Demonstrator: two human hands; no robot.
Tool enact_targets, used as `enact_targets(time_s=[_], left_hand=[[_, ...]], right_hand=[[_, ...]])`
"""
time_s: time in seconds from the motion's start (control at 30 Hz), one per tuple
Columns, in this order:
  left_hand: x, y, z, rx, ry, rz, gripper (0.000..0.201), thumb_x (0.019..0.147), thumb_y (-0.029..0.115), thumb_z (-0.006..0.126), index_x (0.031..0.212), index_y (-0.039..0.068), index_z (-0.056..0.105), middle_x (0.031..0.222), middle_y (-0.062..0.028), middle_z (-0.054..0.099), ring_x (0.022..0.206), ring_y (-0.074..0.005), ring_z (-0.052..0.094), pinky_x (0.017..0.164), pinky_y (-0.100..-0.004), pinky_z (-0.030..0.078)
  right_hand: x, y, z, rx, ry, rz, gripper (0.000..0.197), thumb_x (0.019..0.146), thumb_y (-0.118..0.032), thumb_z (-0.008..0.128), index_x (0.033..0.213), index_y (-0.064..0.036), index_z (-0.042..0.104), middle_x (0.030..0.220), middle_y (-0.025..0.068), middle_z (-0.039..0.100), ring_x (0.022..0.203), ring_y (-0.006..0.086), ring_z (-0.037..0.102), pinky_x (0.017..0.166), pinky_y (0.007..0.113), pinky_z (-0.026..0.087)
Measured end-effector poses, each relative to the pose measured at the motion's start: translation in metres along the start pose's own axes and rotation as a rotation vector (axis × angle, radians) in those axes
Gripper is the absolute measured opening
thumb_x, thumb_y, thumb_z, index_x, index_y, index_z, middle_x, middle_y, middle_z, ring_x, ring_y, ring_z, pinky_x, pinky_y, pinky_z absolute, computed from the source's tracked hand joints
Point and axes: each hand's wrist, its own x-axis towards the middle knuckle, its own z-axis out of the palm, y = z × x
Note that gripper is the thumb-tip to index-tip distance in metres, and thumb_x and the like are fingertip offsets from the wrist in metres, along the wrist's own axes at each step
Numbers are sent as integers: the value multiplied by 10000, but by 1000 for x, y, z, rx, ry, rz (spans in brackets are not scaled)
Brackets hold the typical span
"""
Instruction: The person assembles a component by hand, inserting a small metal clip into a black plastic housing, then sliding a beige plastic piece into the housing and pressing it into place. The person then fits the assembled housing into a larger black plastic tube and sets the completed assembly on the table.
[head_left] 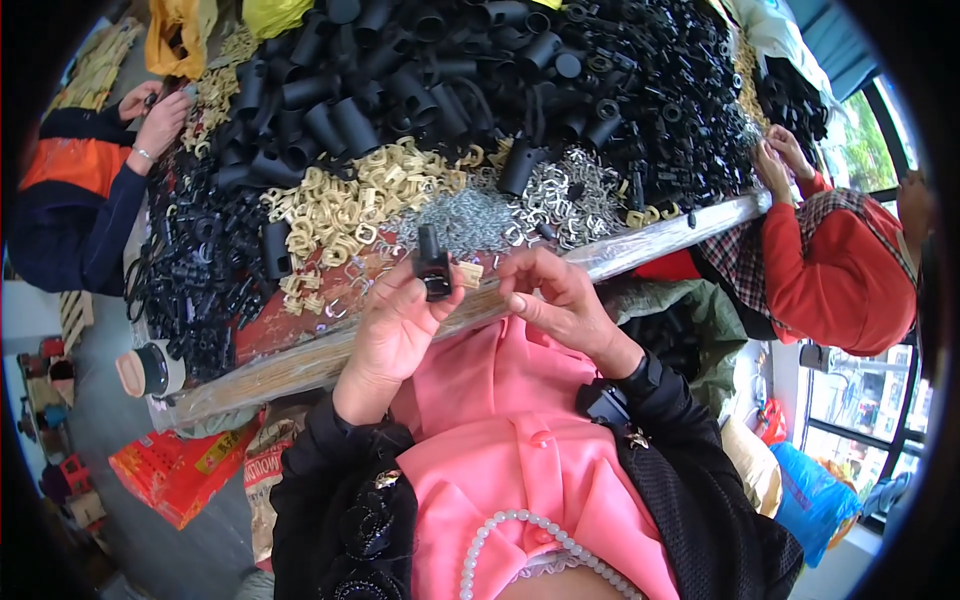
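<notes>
My left hand (388,335) is closed on a small black plastic part (432,262), pinched upright between thumb and fingers. A beige plastic piece (469,273) sticks out beside it, at the fingertips of the same hand. Just to the right, my right hand (572,308) has its fingers curled and its thumb drawn close to them. Whatever lies between those fingertips, if anything, is too small to make out. Both hands are raised above the near edge of the table.
Beige clips (350,200), small grey metal pins (460,222), silvery hooks (570,200) and black tubes (410,95) lie heaped on the table. Wrapped wood (280,368) edges its near side. One person (75,200) works at left, another (835,260) at right.
</notes>
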Motion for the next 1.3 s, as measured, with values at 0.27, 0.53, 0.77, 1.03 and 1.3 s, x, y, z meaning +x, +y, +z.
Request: enact_targets(time_s=[0.27,0.53,0.77,1.03,1.3], left_hand=[[13,-31,2,196,-137,-52,308,795,91,569,1080,-10,512,1012,-102,569,943,-170,540,897,-330,391],[19,-39,10,193,-84,-177,268,793,54,559,1054,3,527,989,-103,579,937,-201,560,861,-331,447],[18,-43,6,186,-7,-292,269,796,106,578,1048,25,532,992,-80,580,920,-219,579,811,-308,485],[19,-46,12,151,55,-327,279,782,128,605,1020,-1,539,958,-58,588,856,-145,583,725,-232,474],[21,-50,12,212,99,-350,249,780,136,610,988,11,554,937,-47,594,812,-127,587,682,-213,471]], right_hand=[[1,16,-3,287,185,16,110,844,-122,526,843,-12,522,773,-8,499,695,46,462,625,191,394],[0,23,-25,259,294,-2,118,849,-129,517,812,-19,540,764,-9,493,689,57,448,665,194,375],[-4,-4,-14,151,228,-132,113,831,-127,539,799,-19,548,865,14,459,772,75,422,693,211,366],[-5,3,-8,59,248,-145,119,815,-133,565,779,-20,556,999,31,416,852,81,409,720,213,363],[-7,13,-10,395,309,46,136,833,-140,540,889,-19,566,1003,37,486,832,76,462,710,209,388]])
